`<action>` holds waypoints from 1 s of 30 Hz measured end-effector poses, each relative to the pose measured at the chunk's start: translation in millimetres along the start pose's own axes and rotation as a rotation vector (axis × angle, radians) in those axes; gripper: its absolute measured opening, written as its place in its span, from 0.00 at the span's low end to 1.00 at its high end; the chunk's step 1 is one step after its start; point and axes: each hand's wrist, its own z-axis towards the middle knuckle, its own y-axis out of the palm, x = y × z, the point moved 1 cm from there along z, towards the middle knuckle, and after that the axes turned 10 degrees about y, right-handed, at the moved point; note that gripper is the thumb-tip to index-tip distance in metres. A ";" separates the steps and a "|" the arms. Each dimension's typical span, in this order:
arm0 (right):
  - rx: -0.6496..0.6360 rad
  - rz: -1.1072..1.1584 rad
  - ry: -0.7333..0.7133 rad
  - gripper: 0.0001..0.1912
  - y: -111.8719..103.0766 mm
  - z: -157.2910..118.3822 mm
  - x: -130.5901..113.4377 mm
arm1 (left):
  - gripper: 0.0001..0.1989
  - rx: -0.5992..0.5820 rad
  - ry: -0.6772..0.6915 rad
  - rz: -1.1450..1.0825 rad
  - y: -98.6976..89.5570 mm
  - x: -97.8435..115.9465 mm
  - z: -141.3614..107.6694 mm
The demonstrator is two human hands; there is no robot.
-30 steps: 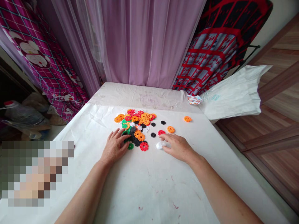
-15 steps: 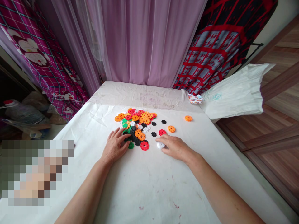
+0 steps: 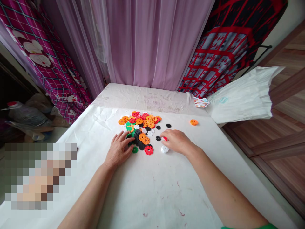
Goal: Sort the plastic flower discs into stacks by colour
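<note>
Partly hidden, red disc point(image 3: 165, 138) at right grip point(image 3: 176, 141), hold unclear, left grip point(image 3: 118, 150) spread wide

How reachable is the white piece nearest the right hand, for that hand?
Probably yes: the white piece lies close to the right hand, and no other piece covers it or blocks the way.
</note>
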 end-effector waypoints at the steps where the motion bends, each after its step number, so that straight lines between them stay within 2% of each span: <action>1: 0.025 -0.008 0.007 0.15 -0.1 9.2 -4.8 | 0.17 0.002 0.001 -0.001 0.2 -0.1 -0.2; 6: 0.079 0.009 -0.021 0.15 19.6 50.1 -32.9 | 0.17 0.001 0.004 0.004 0.2 -0.1 -0.4; 11: 0.093 0.020 -0.007 0.13 34.2 62.2 -45.6 | 0.17 -0.001 0.004 0.008 0.2 0.3 0.4; 15: 0.050 0.166 0.029 0.17 32.2 58.7 -36.3 | 0.17 -0.002 0.002 0.012 1.5 0.1 0.0; 20: 0.066 0.371 0.094 0.14 31.4 44.9 -8.0 | 0.17 -0.009 0.004 0.016 1.4 -0.2 -0.4; 24: 0.098 0.278 0.104 0.09 32.4 40.0 0.5 | 0.18 -0.026 0.002 0.016 -0.8 -0.2 0.9; 30: 0.039 0.049 0.070 0.18 23.3 47.4 -25.7 | 0.18 -0.013 0.007 0.020 0.0 -1.4 0.6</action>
